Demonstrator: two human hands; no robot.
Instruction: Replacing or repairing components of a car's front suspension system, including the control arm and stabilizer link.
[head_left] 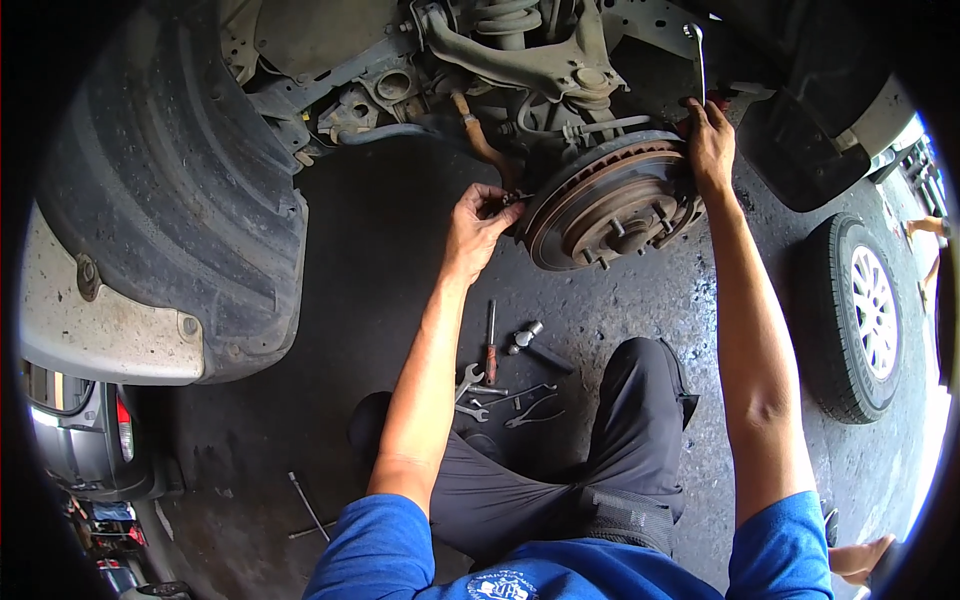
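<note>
Floor first: red-handled screwdriver (491, 350), ball-peen hammer (550, 357) just right of it, black handle. Open-end wrench (466, 381) below the screwdriver, pliers (537, 412) below the hammer, handles spread. Off to the lower left, well apart — a long-shafted wrench (308, 505) with a crosspiece, end shape unclear. Right side: tyre (836, 330) standing on its tread, silver multi-spoke rim (873, 310). Left: black fender liner (170, 190) above a scuffed pale bumper (115, 325). Behind that — dark grey car (80, 465), red tail light (124, 430). Bystander's bare foot (862, 558) at lower right.
</note>
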